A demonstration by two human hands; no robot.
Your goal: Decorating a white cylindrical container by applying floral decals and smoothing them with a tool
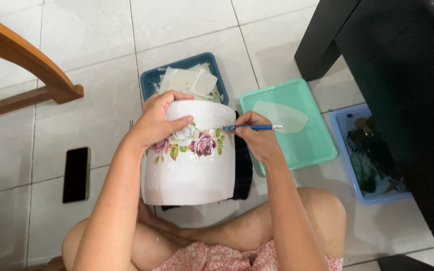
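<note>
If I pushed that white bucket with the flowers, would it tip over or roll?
Probably it would roll: the white bucket lies tilted on its round side, steadied only by the left hand. It looks like light plastic, so a small push might move it. Its surface looks glossy, maybe wet where the brush touches, so possibly slippery.

bucket (189, 168): glossy white plastic | tray (317, 145): smooth plastic | floor (91, 45): glazed tile

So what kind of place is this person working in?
Probably a home floor used as a craft spot: white floor tiles, a wooden chair leg, and shallow plastic trays, one teal. The left hand steadies a white flower-decorated bucket.
</note>
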